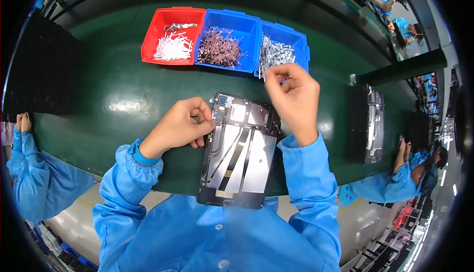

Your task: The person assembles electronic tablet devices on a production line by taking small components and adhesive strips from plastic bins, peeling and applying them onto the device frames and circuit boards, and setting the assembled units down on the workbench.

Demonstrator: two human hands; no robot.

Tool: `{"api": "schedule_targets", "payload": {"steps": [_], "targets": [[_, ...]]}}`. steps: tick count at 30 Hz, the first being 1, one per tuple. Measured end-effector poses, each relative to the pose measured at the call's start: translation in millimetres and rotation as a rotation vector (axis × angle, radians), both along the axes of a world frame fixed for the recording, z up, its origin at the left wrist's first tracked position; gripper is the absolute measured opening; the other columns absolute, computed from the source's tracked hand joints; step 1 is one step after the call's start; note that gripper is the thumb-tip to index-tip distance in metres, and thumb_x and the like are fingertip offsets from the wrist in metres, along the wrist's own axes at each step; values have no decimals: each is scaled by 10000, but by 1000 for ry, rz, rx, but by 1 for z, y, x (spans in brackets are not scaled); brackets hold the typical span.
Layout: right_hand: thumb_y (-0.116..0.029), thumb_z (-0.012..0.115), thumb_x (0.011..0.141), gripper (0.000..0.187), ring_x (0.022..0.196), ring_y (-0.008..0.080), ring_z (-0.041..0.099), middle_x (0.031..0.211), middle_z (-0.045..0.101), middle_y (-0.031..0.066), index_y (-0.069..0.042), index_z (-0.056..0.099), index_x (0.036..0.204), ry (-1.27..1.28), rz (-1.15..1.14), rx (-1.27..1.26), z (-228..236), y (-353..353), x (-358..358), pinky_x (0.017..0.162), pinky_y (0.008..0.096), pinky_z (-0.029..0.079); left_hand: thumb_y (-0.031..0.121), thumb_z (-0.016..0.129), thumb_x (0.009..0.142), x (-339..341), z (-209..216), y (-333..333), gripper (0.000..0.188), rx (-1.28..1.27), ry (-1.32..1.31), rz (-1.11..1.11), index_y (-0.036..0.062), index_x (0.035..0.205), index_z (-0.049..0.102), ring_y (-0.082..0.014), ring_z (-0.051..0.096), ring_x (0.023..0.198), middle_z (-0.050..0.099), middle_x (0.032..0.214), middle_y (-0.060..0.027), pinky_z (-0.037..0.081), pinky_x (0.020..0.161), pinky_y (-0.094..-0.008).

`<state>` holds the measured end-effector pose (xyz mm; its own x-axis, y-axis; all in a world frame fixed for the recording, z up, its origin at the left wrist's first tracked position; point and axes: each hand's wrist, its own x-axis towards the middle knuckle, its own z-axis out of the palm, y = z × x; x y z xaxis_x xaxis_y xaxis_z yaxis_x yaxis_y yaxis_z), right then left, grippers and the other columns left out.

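Note:
An opened tablet-like device (261, 168), its flat cables and silvery inner plates exposed, lies lengthwise before me, its near end over the table's front edge. My left hand (185, 124) is closed in a pinch against its upper left side; whatever the fingertips hold is hidden. Beyond its upper right corner, my right hand (296, 94) is raised at the front of the right blue bin (301, 42). Its thumb and forefinger are pinched together, and I cannot make out what is between them. Small silvery-grey strips (276, 52) fill that bin.
A red bin (149, 45) with white strips (174, 47) and a middle blue bin (252, 37) of brownish-purple small parts (219, 47) adjoin it. Black stacks stand left (42, 64) and right (363, 124) on the green table (113, 84). Other people in blue sit at both sides.

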<state>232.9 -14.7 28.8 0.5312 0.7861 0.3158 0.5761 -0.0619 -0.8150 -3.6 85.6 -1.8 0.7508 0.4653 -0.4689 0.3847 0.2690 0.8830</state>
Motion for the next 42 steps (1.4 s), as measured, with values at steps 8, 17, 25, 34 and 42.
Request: {"api": "schedule_targets", "payload": {"steps": [8, 17, 25, 34, 42], "targets": [[-151, 743, 870, 144, 724, 282, 665, 855, 676, 91, -64, 747, 985, -375, -160, -187, 4, 11, 10, 641, 391, 517, 199, 724, 975, -7, 0, 1, 216, -75, -107, 91, 44, 1006, 579, -91, 629, 601, 637, 797, -21, 523, 472, -247], [-45, 748, 898, 59, 603, 74, 552, 812, 650, 48, 7, 741, 923, -253, -209, 141, -3, 3, 28, 493, 233, 379, 226, 725, 983, -6, -1, -1, 233, -61, -125, 99, 44, 1011, 582, -79, 621, 610, 636, 799, -14, 508, 473, -236], [-45, 713, 970, 67, 653, 18, 566, 843, 689, 2, 12, 693, 998, 458, 24, -58, 12, -21, 2, 560, 196, 414, 181, 711, 1005, 0, -3, -14, 233, -60, -331, 190, 6, 1147, 649, -66, 630, 675, 656, 868, -10, 474, 488, -208], [-43, 681, 1003, 93, 619, 5, 532, 867, 672, 23, 49, 668, 1009, 423, 510, -33, -11, -27, -35, 522, 191, 387, 110, 724, 975, 1, -8, -25, 114, 263, -408, 65, 25, 1032, 674, -7, 604, 662, 685, 802, 12, 422, 532, -200], [-84, 689, 1011, 143, 566, 33, 529, 829, 683, 38, 30, 651, 1089, 685, 404, -104, -6, -26, -55, 489, 201, 381, 129, 702, 1010, 0, 6, -24, 126, -24, -393, 150, 27, 987, 632, -5, 553, 643, 671, 765, 10, 399, 544, -199]]}}
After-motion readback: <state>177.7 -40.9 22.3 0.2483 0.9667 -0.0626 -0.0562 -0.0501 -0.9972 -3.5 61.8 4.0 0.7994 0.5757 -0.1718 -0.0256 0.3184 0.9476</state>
